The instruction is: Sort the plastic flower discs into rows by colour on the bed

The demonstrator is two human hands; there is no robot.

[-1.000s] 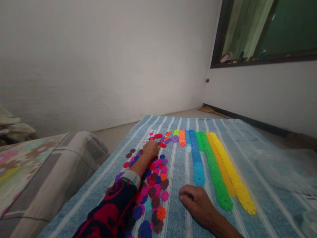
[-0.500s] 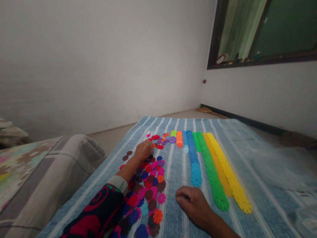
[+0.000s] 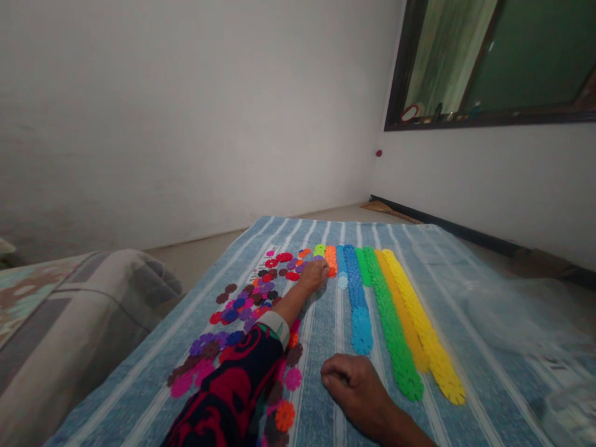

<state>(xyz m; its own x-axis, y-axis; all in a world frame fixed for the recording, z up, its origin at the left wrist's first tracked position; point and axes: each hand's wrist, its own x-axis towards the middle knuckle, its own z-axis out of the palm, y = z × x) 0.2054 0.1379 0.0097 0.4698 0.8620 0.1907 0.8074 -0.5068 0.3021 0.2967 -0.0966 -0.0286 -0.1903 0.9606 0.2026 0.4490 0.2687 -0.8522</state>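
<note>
My left hand [image 3: 315, 274] reaches across the striped cloth, its fingers drawn together at the near end of a short row of overlapping orange discs [image 3: 331, 256]. Whatever those fingers hold, if anything, is hidden. Beneath and left of that arm lie loose notched plastic discs [image 3: 239, 304] in purple, pink, brown, red and dark blue. My right hand [image 3: 356, 392] rests on the cloth as a loose fist, with nothing visible in it. Just beyond it ends the blue row [image 3: 357, 292]. Green discs [image 3: 393, 335] and yellow discs [image 3: 431, 338] form longer rows to its right.
A blue cloth with white stripes [image 3: 149, 385] covers the surface. Clear plastic bags [image 3: 516, 310] and a clear container [image 3: 570, 413] lie at the right. Left stands something draped in a grey-striped cover [image 3: 93, 310]. A pale wall [image 3: 200, 124] rises behind.
My left hand has moved right, from the loose discs to the orange row. My right hand keeps its closed pose on the cloth. The view has shifted slightly.
</note>
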